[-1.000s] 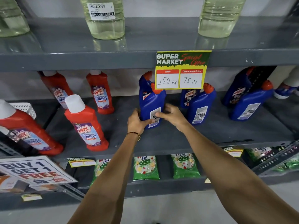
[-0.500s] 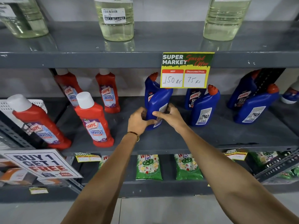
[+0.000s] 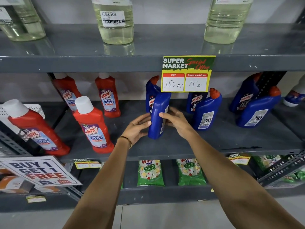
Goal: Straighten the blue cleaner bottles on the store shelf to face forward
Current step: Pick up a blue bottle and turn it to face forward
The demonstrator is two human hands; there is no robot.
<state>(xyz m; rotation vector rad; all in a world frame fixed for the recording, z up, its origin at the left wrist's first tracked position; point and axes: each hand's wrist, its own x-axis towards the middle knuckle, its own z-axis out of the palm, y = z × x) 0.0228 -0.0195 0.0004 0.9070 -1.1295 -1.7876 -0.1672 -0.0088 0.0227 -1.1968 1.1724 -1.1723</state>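
Turned since a moment ago, the blue bottle [image 3: 157, 115] now shows its narrow side, back label swung right.

Both hands clasp it on the middle shelf [image 3: 181, 146]: left hand [image 3: 137, 128] pressing its left side, right hand [image 3: 175, 120] wrapped around its right. Behind it stands a second blue bottle [image 3: 151, 95], under the price sign [image 3: 187, 73].

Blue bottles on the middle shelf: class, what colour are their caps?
Orange-red, seen on the bottle caps in the head view.
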